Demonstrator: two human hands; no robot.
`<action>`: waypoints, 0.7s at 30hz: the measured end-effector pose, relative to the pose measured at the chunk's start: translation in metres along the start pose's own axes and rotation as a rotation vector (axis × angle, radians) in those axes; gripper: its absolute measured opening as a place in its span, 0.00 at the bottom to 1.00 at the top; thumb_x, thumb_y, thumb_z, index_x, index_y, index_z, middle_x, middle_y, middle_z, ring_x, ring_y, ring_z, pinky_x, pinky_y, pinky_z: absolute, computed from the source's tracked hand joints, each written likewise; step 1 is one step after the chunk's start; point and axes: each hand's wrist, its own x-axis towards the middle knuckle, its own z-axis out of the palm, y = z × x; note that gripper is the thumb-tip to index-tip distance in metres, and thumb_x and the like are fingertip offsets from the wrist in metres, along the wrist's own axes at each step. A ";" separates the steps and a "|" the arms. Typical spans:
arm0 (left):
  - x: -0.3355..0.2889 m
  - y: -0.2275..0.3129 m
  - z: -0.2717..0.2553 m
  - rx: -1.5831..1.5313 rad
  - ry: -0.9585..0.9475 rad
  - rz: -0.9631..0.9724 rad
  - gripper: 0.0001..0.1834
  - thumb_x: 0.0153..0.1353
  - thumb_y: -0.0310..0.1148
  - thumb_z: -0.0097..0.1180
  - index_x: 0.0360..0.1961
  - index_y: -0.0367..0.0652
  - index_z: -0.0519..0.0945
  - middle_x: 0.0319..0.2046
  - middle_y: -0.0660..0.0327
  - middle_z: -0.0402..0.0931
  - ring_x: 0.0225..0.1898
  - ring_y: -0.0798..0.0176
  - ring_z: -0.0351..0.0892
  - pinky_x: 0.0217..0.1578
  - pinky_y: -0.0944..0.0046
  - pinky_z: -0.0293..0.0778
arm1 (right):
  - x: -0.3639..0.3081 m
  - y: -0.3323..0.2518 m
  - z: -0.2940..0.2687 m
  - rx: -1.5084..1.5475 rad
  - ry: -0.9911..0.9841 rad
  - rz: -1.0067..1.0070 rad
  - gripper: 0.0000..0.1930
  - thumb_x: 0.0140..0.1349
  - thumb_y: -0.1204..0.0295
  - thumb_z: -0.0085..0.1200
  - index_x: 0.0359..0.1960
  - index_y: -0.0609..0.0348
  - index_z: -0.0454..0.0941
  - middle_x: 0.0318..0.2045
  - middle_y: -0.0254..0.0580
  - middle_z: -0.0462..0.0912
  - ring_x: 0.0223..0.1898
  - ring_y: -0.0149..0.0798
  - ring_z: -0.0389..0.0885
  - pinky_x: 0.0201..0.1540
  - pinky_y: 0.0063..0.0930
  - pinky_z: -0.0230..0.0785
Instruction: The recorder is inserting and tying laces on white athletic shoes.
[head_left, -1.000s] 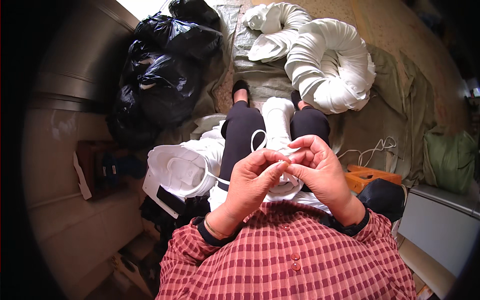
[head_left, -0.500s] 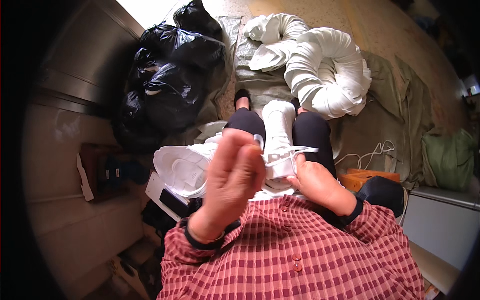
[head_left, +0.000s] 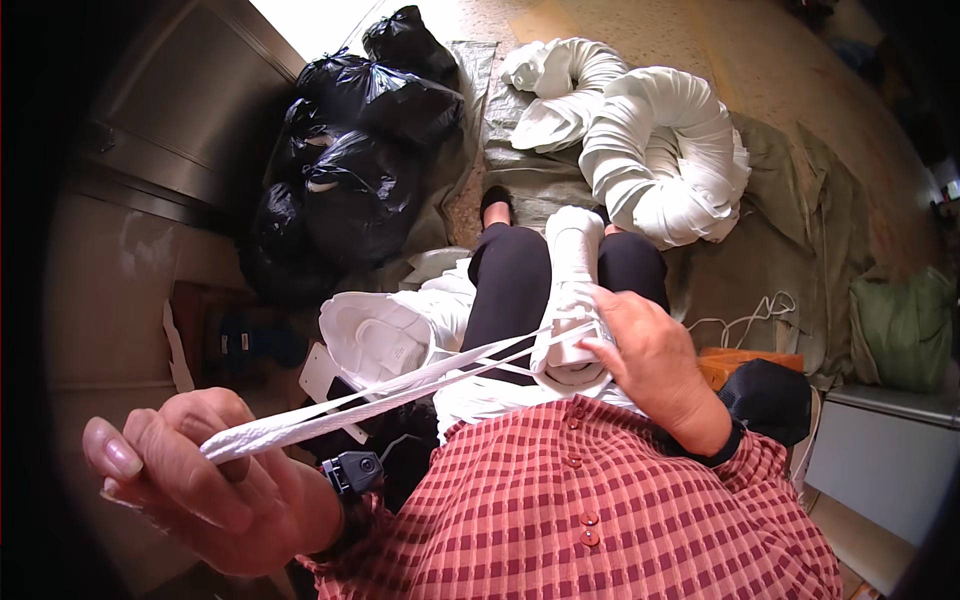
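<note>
A white sneaker (head_left: pixel 575 240) lies between my thighs, its toe pointing away and its opening toward my shirt. My left hand (head_left: pixel 225 480) is far out at the lower left, fingers closed round a looped white shoelace (head_left: pixel 290 428). The lace stretches taut in several strands from there to the sneaker's eyelets. My right hand (head_left: pixel 655 365) grips the right side of the sneaker by its laced part, thumb near the tongue. Another white sneaker (head_left: pixel 375 335) stands left of my leg, its opening toward me.
Black plastic bags (head_left: pixel 345 190) are heaped at the far left. Two coiled stacks of white pieces (head_left: pixel 620 150) lie on a grey-green sheet (head_left: pixel 790 180) ahead. To the right are an orange box (head_left: pixel 750 365), a black pouch (head_left: pixel 765 400) and a white cabinet (head_left: pixel 870 440).
My left hand has swung from above the sneaker down to the lower left, drawing the lace out long. My right hand has shifted slightly forward along the sneaker's side.
</note>
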 end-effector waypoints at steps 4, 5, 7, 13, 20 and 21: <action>0.000 0.015 0.010 0.139 -0.135 0.176 0.17 0.81 0.35 0.54 0.42 0.30 0.83 0.42 0.48 0.81 0.49 0.42 0.85 0.53 0.45 0.79 | 0.013 -0.002 0.023 0.161 -0.015 -0.391 0.21 0.61 0.70 0.72 0.57 0.54 0.85 0.50 0.42 0.86 0.52 0.49 0.83 0.59 0.41 0.76; -0.005 0.019 0.019 -0.248 -0.228 0.010 0.15 0.82 0.35 0.53 0.44 0.31 0.82 0.40 0.50 0.80 0.46 0.47 0.83 0.48 0.49 0.78 | 0.011 0.002 0.027 0.218 -0.007 -0.398 0.16 0.60 0.71 0.71 0.50 0.54 0.85 0.46 0.40 0.86 0.50 0.48 0.83 0.57 0.40 0.76; -0.022 0.034 0.043 -0.996 -0.378 -0.425 0.11 0.81 0.32 0.52 0.49 0.33 0.79 0.37 0.54 0.78 0.37 0.58 0.77 0.37 0.59 0.74 | -0.002 0.013 0.027 0.238 -0.085 -0.436 0.10 0.57 0.73 0.70 0.40 0.55 0.84 0.40 0.38 0.85 0.47 0.47 0.84 0.55 0.40 0.77; -0.117 0.111 0.096 -1.275 -1.143 -0.419 0.12 0.72 0.19 0.60 0.55 0.37 0.83 0.35 0.60 0.81 0.33 0.66 0.80 0.36 0.65 0.76 | -0.025 0.032 -0.013 0.201 -0.188 -0.503 0.07 0.52 0.79 0.64 0.33 0.57 0.80 0.35 0.37 0.82 0.40 0.44 0.82 0.50 0.39 0.77; -0.160 0.142 0.073 -1.237 -1.218 0.153 0.30 0.52 0.26 0.68 0.60 0.51 0.87 0.28 0.61 0.74 0.29 0.56 0.80 0.29 0.56 0.77 | -0.010 0.000 -0.039 0.588 -0.236 -0.360 0.11 0.56 0.82 0.65 0.42 0.62 0.84 0.44 0.45 0.86 0.50 0.51 0.85 0.57 0.44 0.78; -0.159 0.144 0.076 -1.299 -1.190 0.148 0.27 0.53 0.27 0.68 0.58 0.50 0.87 0.28 0.61 0.74 0.29 0.56 0.81 0.29 0.56 0.77 | -0.009 0.003 -0.040 0.617 -0.295 -0.372 0.10 0.59 0.84 0.63 0.43 0.63 0.84 0.44 0.46 0.86 0.49 0.51 0.86 0.55 0.42 0.79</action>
